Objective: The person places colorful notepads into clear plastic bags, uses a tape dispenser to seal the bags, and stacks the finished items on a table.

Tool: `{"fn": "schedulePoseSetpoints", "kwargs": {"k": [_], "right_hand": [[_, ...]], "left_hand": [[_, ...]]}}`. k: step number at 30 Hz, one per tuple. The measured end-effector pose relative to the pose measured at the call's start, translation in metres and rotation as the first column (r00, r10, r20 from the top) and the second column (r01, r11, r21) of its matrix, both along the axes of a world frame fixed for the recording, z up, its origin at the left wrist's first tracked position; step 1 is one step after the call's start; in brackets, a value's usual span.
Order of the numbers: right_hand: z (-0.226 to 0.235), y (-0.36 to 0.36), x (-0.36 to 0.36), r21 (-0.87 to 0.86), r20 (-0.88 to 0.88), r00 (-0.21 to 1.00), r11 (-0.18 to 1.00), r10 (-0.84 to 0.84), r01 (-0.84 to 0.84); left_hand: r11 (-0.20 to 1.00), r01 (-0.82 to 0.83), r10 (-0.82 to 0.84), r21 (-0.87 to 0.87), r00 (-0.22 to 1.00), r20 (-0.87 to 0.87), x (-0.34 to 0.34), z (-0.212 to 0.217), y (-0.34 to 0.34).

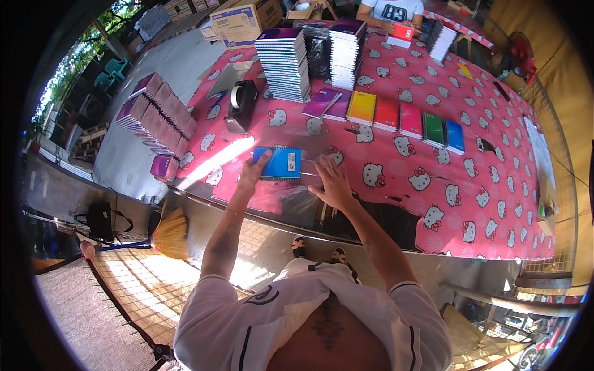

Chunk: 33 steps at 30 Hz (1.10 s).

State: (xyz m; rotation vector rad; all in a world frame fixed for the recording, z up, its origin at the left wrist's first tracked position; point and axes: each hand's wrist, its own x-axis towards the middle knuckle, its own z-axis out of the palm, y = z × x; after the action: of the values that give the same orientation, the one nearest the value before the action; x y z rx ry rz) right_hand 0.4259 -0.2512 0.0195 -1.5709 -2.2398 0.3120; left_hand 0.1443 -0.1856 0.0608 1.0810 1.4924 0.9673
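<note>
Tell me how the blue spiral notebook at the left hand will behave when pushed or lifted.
The blue spiral notebook will probably stay fairly stiff, its cover looking smooth and unbent. Small beside the left hand, it is likely light. Its flat, rectangular shape suggests sliding rather than rolling.

Grn chairs (116, 66), cardbd box (237, 27), ylw broom (171, 235)

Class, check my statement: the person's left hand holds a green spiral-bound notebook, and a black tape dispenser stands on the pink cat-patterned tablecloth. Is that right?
The colour is wrong: the head view shows a blue spiral-bound notebook in the person's left hand. The black tape dispenser does stand on the pink cat-patterned tablecloth.
</note>
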Motion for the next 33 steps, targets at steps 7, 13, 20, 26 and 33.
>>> {"fn": "schedulePoseSetpoints", "kwargs": {"k": [7, 13, 20, 26, 33], "right_hand": [[0.006, -0.013, 0.041, -0.242, 0.180, 0.984, 0.968, -0.019, 0.063], [0.001, -0.009, 0.055, -0.201, 0.096, 0.992, 0.975, -0.076, 0.094], [-0.006, 0.000, 0.030, -0.556, -0.741, 0.495, 0.827, -0.453, -0.075], [0.009, -0.050, 0.025, -0.312, -0.758, 0.594, 0.950, -0.269, 0.032], [-0.020, -0.053, 0.026, -0.545, -0.686, 0.374, 0.782, -0.624, 0.303]], "left_hand": [[0.984, 0.137, -0.139, -0.113, 0.990, -0.016, 0.052, -0.038, 0.016], [0.933, 0.358, -0.295, -0.036, 0.704, -0.646, 0.064, -0.017, 0.018], [0.914, 0.403, -0.372, -0.052, 0.778, -0.506, 0.044, -0.013, 0.023], [0.620, 0.755, -0.569, 0.214, 0.620, -0.540, -0.044, -0.004, -0.029], [0.782, 0.566, -0.537, 0.262, 0.825, -0.179, -0.018, -0.004, 0.044]]}}
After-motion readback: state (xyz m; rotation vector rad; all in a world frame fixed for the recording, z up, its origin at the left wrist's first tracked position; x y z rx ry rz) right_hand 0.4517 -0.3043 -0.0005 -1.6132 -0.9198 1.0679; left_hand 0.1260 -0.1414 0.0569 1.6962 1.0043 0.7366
